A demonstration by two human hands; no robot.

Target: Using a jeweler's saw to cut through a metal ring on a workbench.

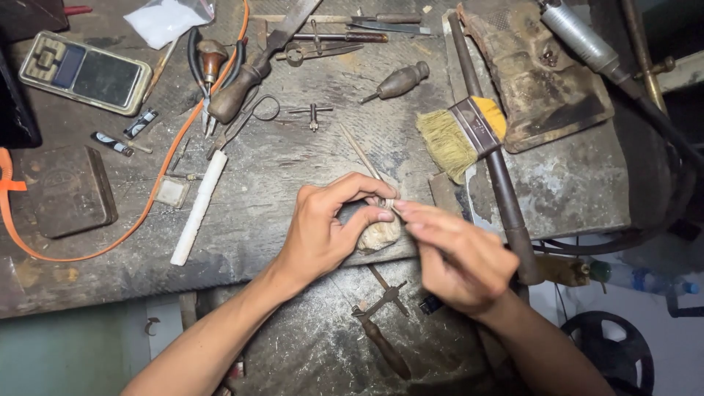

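Note:
My left hand [326, 227] pinches a small silver ring [389, 204] between thumb and forefinger, over a worn wooden bench peg [378, 236] at the front edge of the workbench [293, 169]. My right hand [458, 253] holds a thin stick-like file [361, 154] that runs up and left from the fingers through the ring. Both hands meet at the ring, fingertips almost touching.
A yellow-bristled brush [458, 136], a white rod [198, 209], pliers and scissors [220, 88], wooden-handled tools [400, 81], a pocket scale [84, 73], an orange cord [158, 183], a dark tin [70, 192] and a long metal bar [499, 176] lie about. A lower tray [330, 337] holds a small tool.

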